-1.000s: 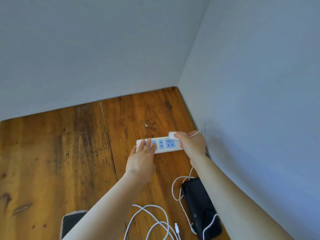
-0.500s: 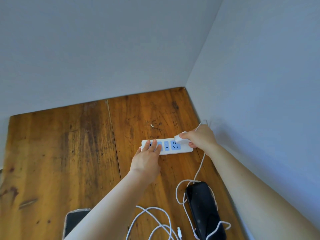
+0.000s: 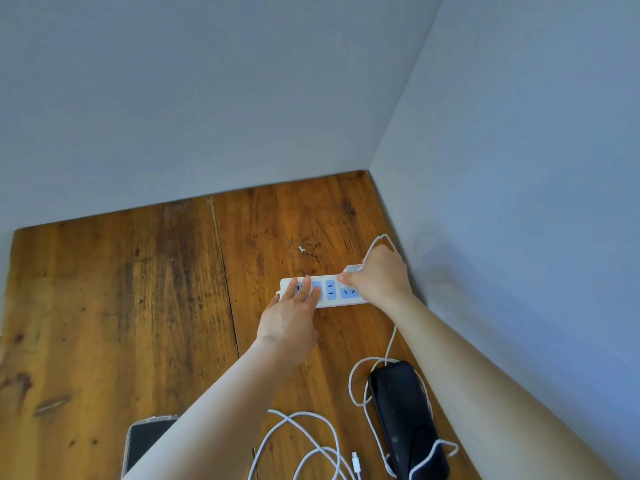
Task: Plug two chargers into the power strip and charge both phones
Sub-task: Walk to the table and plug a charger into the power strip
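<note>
The white power strip [image 3: 323, 293] lies on the wooden bench [image 3: 121, 306] near the corner — left hand [image 3: 289, 322] presses it flat, fingers [image 3: 304, 289] spread. Right hand [image 3: 379, 277] pinches a white charger [image 3: 352, 269] at its right-end socket. The black phone [image 3: 403, 414] lies nearer, cable-looped.

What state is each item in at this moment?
power strip: flat on table, pinned by left hand.
charger: gripped by right hand at the strip's right end; seating hidden.
black phone: flat, cable looped around.
second phone: flat, no cable visible.
loose cable: connector free.
</note>
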The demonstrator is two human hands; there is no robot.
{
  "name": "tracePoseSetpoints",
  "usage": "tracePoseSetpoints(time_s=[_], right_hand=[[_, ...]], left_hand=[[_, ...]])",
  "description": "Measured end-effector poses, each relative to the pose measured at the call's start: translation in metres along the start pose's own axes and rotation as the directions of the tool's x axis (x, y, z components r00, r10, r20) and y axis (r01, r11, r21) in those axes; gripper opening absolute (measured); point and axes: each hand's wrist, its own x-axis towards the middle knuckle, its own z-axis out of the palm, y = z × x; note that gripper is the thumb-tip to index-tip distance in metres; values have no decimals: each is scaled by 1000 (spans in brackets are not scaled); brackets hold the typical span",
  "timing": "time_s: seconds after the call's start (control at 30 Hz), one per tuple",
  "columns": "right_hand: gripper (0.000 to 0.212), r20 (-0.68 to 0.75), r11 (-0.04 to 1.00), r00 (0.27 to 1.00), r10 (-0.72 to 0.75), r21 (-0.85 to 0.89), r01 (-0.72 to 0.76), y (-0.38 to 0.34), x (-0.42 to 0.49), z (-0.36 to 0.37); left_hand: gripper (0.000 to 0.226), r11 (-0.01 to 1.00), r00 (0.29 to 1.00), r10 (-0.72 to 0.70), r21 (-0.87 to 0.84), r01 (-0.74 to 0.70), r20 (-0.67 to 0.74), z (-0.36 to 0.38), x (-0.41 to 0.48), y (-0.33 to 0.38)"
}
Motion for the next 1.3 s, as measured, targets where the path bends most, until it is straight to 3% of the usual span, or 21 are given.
tracePoseSetpoints(time_s=[0.1,0.27,0.43,0.8,1.0,1.1,1.2,1.3], right_hand=[[40,-18,999,999,34,25,-33,-1,-6,2],[40,-45,999,998,-36,-35,34,-4,-19,21],[38,-43,998,999,31,64,-28,0,-16,12],[38,-3,993,999,55,105,-54,-3,-12,17],[43,-59,997,998,-24,66,28,5,-23,25],[58,-29,982,995,-97,161,101,17,-32,23],[56,-97,950,991,-91,290,116,34,-55,21],[46,-139,939,989,-50,332,94,59,-89,24]], left_hand=[[72,1000,1000,1,1,-1,-8,0,-1,-1],[71,1000,1000,7,6,-6,-21,5,-4,-3],[71,999,998,32,-14,-33,-61,7,-5,1],[76,1000,1000,-13,15,14,-25,14,0,-1],[80,998,999,23,63,-26,45,13,2,-5],[81,999,996,30,23,-32,85,5,0,-8],[71,996,998,-12,-94,5,-65,6,-15,-3],[63,978,976,1,-203,-46,-217,28,-46,9]])
